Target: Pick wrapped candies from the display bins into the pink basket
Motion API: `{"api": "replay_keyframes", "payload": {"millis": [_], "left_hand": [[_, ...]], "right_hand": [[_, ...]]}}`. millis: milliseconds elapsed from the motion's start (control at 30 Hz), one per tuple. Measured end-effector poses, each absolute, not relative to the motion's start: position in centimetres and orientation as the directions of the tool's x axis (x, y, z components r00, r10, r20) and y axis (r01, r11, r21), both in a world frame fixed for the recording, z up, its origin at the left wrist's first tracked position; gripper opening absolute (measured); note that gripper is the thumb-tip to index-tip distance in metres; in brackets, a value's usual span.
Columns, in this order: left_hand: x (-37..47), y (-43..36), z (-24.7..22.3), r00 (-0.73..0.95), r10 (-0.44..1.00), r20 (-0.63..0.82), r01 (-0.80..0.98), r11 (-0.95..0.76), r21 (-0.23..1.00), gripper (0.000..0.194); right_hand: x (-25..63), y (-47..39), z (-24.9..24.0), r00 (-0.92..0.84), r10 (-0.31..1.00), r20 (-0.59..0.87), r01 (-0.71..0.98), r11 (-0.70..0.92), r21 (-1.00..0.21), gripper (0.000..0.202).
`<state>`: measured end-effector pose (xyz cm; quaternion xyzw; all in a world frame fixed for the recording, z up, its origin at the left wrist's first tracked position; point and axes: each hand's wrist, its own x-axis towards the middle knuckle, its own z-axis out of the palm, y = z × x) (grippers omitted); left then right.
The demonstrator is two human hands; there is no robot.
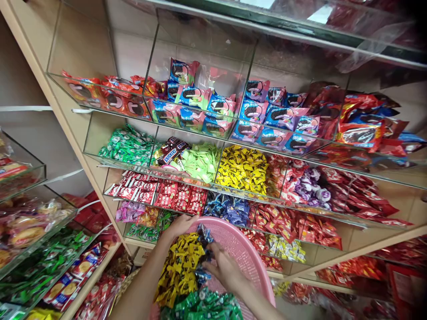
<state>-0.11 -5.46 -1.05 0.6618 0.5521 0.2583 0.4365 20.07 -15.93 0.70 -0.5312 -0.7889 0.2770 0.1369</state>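
A pink plastic basket (263,278) is in front of me, tilted, just below the shelves. My left hand (180,225) is at its far left rim and seems to grip it; the fingertips are partly hidden. Inside are yellow wrapped candies (182,266) along the left and green wrapped candies (207,306) at the near end. Dark blue wrapped candies (203,278) lie between the yellow ones and my right hand (225,266). That hand reaches into the basket, thumb and fingers apart, against the blue candies.
Glass-fronted shelves hold cookie packs (191,118), green candies (128,146), Snickers bars (171,153), yellow candies (243,171) and blue candies (230,209). The lowest glass edge is close to the basket's far rim. Another stocked rack (40,240) stands at the left.
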Motion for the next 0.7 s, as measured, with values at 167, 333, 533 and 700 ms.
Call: {"api": "replay_keyframes", "payload": {"millis": [167,333,533,700], "left_hand": [[-0.1,-5.3,-1.4,0.27,0.954,-0.133,0.478,-0.013,0.878,0.061],[-0.1,-5.3,-1.6,0.262,0.956,-0.132,0.47,-0.007,0.883,0.061],[-0.1,-5.2,-1.5,0.257,0.96,-0.113,0.478,-0.025,0.878,0.059],[-0.2,-5.2,-1.3,0.243,0.958,-0.154,0.524,0.005,0.852,0.061]], "right_hand": [[19.9,-12.5,3.9,-0.326,0.933,0.153,0.716,0.349,-0.605,0.018],[18.9,-6.6,4.3,-0.178,0.929,0.323,0.737,0.344,-0.582,0.012],[17.7,-2.5,2.9,-0.198,0.94,0.279,0.881,0.296,-0.37,0.015],[17.5,-1.9,2.8,-0.246,0.927,0.284,0.922,0.314,-0.227,0.015]]}}
